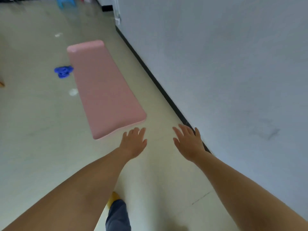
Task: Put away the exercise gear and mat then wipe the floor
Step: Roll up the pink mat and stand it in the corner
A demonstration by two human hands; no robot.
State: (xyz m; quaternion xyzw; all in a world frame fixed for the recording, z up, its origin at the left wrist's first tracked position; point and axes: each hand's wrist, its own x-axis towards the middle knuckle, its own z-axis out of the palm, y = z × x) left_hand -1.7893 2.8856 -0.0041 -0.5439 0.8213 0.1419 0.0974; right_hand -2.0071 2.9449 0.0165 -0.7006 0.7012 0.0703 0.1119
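Note:
A pink exercise mat (101, 87) lies unrolled and flat on the pale floor, running away from me beside the wall. A crumpled blue item (63, 71), a cloth or band, lies on the floor touching the mat's left edge. My left hand (134, 142) reaches forward with its fingers spread, just short of the mat's near right corner. My right hand (188, 140) is stretched out beside it with straight fingers, over bare floor near the baseboard. Both hands hold nothing.
A white wall (225, 64) with a dark baseboard (150, 72) runs along the right. White smudges (73, 92) mark the floor left of the mat. A blue plastic stool (65, 2) stands far back. My leg and yellow shoe (115, 200) show below.

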